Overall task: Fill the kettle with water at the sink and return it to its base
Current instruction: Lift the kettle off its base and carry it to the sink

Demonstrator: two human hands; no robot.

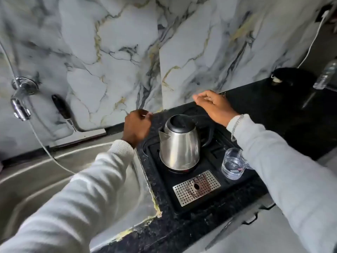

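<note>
A stainless steel kettle (179, 145) with a black lid and black handle stands upright on its base (179, 170) in a black tray (164, 181) on the dark counter. My left hand (137, 126) hovers just left of the kettle, fingers curled, holding nothing that I can see. My right hand (214, 106) is raised behind and to the right of the kettle, fingers loosely apart, not touching it. The steel sink (45, 179) lies to the left, with a chrome tap (21, 99) on the marble wall.
A clear glass (234, 164) stands in the tray right of the kettle, close to my right sleeve. A perforated metal drip grate (197, 187) sits in front of the kettle. A plastic bottle (325, 74) and a dark object (290, 77) stand at the back right. A white cable (310, 46) hangs on the wall.
</note>
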